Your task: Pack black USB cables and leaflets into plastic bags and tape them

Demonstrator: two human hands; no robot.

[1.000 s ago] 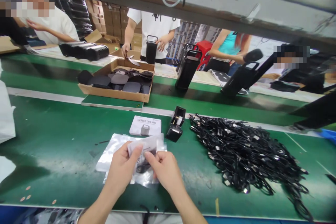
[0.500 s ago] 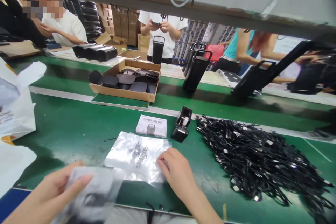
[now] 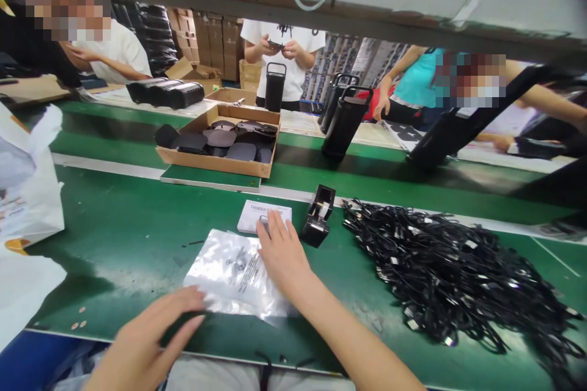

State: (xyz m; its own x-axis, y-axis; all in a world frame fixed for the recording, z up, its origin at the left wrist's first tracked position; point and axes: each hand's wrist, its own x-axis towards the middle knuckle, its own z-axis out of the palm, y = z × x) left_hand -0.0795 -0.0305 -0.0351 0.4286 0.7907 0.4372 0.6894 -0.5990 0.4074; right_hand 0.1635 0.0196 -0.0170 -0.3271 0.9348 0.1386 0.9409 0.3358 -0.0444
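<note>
Likely reaching for flat white paper stack under spread right hand, needing a pinch next; with left hand empty.

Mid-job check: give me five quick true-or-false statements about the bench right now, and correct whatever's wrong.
1. The fingers of the right hand cover part of the white printed item. True.
2. The left hand holds a black cable. False: no held thing shows in it; its fingertips are by the near left edge of the plastic bags.
3. The tape dispenser stands between the white printed item and the cable pile. True.
4. The open cardboard box is right of the cable pile. False: it is to the left, farther back.
5. The plastic bags lie on the green table. True.
</note>
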